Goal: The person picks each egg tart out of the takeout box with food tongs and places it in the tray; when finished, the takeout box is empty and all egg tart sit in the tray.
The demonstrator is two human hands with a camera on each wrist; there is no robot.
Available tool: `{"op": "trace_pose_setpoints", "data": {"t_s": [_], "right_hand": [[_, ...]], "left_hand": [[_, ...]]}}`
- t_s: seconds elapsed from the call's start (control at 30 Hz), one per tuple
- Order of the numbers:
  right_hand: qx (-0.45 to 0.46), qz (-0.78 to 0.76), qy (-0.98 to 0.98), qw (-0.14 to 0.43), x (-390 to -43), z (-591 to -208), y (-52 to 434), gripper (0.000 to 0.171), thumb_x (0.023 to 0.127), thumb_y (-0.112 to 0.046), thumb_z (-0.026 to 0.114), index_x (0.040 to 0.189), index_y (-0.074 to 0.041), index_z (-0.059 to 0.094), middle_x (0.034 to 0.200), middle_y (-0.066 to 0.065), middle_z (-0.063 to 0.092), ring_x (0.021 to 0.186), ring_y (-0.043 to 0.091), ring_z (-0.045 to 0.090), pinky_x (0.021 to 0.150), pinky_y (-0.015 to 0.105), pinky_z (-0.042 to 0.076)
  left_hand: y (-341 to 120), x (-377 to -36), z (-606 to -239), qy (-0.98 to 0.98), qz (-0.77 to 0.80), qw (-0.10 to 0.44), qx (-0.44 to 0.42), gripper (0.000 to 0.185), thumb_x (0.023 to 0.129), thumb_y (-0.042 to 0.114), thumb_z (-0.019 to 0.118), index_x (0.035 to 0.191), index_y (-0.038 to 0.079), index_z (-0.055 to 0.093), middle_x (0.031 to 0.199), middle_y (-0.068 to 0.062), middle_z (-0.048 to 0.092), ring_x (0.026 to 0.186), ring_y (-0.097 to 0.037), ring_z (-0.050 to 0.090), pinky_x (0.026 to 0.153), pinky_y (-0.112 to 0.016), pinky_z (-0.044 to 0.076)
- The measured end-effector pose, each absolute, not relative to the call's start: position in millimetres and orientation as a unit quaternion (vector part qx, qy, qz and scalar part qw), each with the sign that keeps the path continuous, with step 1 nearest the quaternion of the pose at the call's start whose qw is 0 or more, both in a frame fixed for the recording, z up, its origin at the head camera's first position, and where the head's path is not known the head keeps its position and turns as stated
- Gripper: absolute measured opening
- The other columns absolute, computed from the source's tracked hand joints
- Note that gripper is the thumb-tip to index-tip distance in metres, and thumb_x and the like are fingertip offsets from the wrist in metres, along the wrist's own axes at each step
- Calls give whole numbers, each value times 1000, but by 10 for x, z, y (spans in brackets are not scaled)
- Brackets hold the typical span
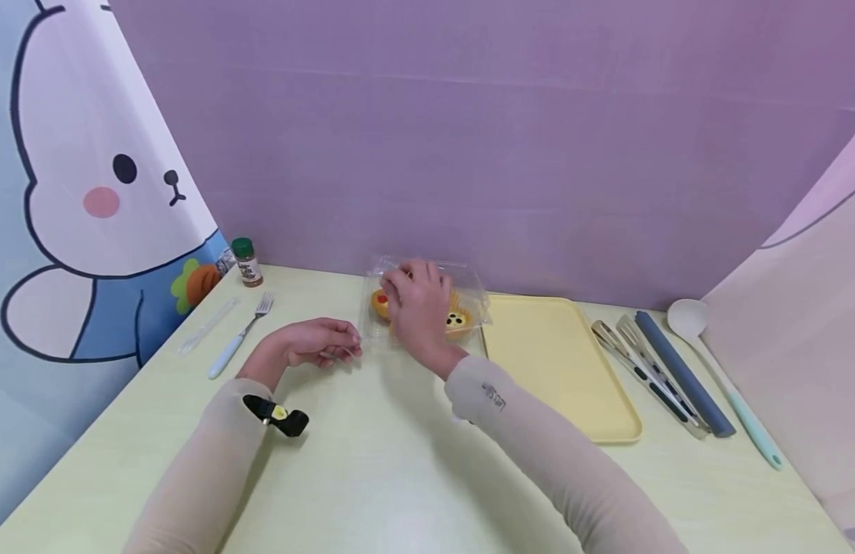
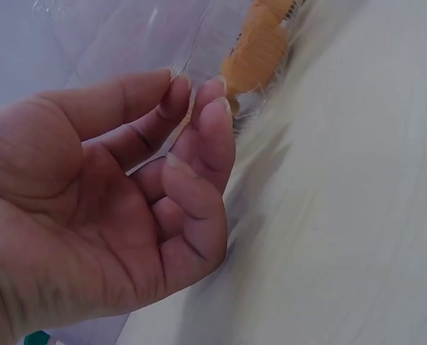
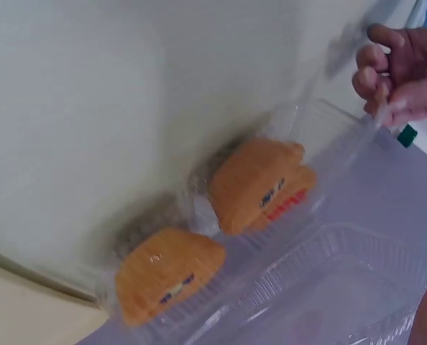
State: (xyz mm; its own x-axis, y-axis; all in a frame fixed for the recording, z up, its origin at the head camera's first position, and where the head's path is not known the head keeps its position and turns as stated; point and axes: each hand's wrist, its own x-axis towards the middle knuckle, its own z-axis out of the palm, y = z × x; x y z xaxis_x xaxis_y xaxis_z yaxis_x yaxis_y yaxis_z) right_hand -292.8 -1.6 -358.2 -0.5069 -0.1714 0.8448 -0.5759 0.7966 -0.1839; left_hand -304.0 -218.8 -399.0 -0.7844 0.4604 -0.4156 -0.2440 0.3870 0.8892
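A clear plastic clamshell box (image 1: 477,296) stands with its lid raised at the back of the table. Inside are small golden tarts; one tart (image 1: 458,322) bears black dots on a pale top, another tart (image 3: 253,183) shows red topping. At the box's near left corner, my left hand (image 1: 323,341) pinches the plastic edge between thumb and fingertips. My right hand (image 1: 420,312) reaches over the box with bent fingers, covering part of the tarts. Only a sliver of it shows in the right wrist view, and I cannot tell what its fingers hold.
Right of the box lies a yellow tray (image 1: 559,369). Beyond it are metal tongs (image 1: 642,373), a dark blue roll (image 1: 683,373) and a white spoon (image 1: 728,385). On the left are a fork (image 1: 240,338), a clear thin packet (image 1: 208,327) and a green-capped jar (image 1: 247,263).
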Motion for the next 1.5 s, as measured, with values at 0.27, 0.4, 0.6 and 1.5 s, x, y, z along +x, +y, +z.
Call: {"op": "trace_pose_setpoints", "data": {"t_s": [0.27,0.4,0.6,1.5], "right_hand": [[224,240,-852,407,-3035,-3072,-25,12,98,-26,66,100,-22,77,104,1,64,99,21,54,85,41,37],[230,227,-868,378,-3129,-2875,-2,11,97,-26,67,99,-23,78,103,-1,63,101,20,53,84,41,35],[217,219,-881,359,-3305,-2800,27,13,94,-31,70,97,-22,78,104,-1,62,103,20,53,85,41,35],[175,224,-909,306,-3726,-2723,-19,23,94,-41,68,99,-21,76,103,-2,61,100,18,51,88,37,37]], "left_hand": [[-2183,-3047,-3959,780,531,316,98,15,101,25,58,106,11,61,105,0,67,98,-19,62,70,-27,44],[-2171,-3050,-3940,785,521,319,102,16,102,26,58,106,11,61,107,0,69,98,-20,62,71,-28,44],[-2153,-3037,-3951,782,521,326,103,16,102,25,56,107,11,61,108,-1,69,100,-21,64,75,-30,45],[-2108,-3028,-3956,782,537,299,100,20,105,25,51,114,8,57,110,-4,69,99,-21,67,76,-31,47]]}}
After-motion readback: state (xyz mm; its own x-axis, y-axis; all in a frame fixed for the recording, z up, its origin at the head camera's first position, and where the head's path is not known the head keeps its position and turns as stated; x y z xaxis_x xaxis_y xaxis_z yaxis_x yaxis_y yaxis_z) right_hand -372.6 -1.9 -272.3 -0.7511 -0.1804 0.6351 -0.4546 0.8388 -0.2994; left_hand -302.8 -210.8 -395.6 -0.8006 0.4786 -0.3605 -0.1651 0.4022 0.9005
